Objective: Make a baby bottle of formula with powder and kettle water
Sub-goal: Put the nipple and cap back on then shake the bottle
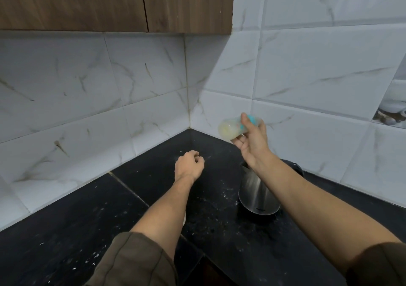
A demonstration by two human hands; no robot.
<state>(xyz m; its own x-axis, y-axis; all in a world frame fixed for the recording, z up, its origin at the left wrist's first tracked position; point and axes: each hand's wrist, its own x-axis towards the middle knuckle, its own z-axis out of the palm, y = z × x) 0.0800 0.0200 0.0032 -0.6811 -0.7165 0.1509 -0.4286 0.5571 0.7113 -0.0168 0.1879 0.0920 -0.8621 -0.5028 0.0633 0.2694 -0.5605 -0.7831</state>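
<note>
Countertop [66,230] of black stone, flecked with pale specks, runs into the tiled corner. Over it hovers the left hand [189,165], fingers curled into a fist around nothing I can see. Further right, the right hand [252,141] grips the baby bottle [228,128], tipped almost flat above the steel kettle [257,193]. The blurred, milky contents suggest powder and water are in, with mixing likely left.

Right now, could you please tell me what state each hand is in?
Left hand: closed in a fist, nothing visible in it.
Right hand: holding the baby bottle, tipped on its side.
</note>
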